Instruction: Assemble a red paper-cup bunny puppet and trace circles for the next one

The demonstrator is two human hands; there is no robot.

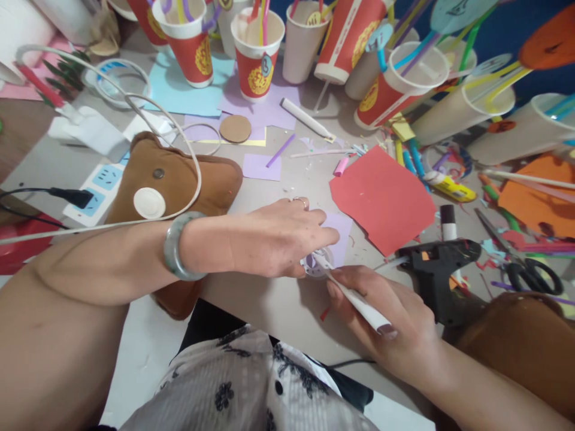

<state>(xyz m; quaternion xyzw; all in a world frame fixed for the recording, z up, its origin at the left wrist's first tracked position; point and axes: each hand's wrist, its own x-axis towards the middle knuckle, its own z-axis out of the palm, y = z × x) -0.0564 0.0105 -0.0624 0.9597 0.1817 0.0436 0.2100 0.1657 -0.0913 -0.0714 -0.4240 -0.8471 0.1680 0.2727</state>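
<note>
My right hand [390,311] is closed around a white marker [363,305], its tip slanting up and left toward a small round clear-rimmed piece [320,263] near the table's front edge. My left hand [283,236] reaches in from the left, fingers bent, its fingertips pressed on that round piece. What the piece is exactly is hard to make out. A light purple paper [342,230] lies under and behind it. Just beyond the hands, to the right, is a red paper sheet [384,200].
Paper cups [258,54] with straws line the back. A black glue gun [442,269] and scissors [525,257] lie at the right, among scraps. A brown cushion-like object [179,179], white cable and power strip [101,185] are at the left.
</note>
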